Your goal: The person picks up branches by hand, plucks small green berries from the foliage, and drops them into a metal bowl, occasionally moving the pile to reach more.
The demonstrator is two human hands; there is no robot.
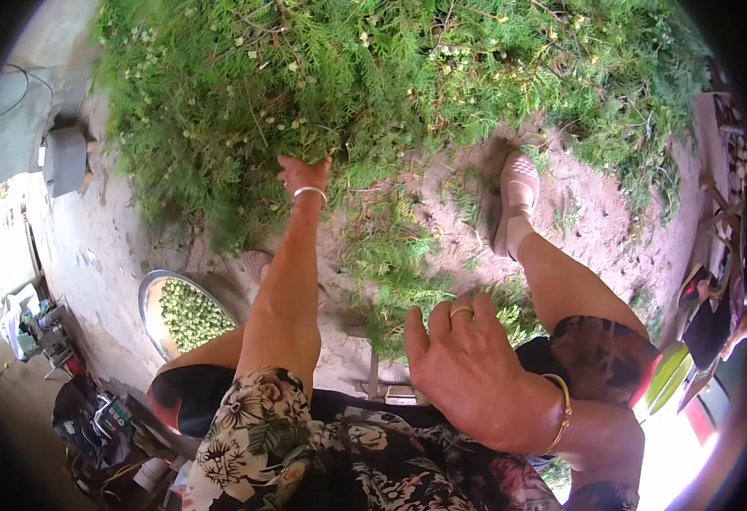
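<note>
My left hand (307, 177), with a pale bangle at the wrist, reaches to the near edge of a large heap of green cypress-like branches (373, 77) dotted with small pale cones. Its fingers are bent around a leafy branch (305, 143), and the foliage partly hides their tips. Closer to my body, my right hand (475, 366) hovers above my lap, back upward, wearing a ring and a gold bangle. Its fingers are loosely bent and slightly apart, with nothing visible in them; its palm is hidden. Loose green sprigs (390, 255) lie on the ground between my feet.
A metal basin (148, 317) holding many small green cones (190, 315) stands beside my left leg. My right shoe (520, 183) rests on the dusty ground. A grey block (67, 160) sits by the left wall, with a dark bag (92, 426) and clutter lower left.
</note>
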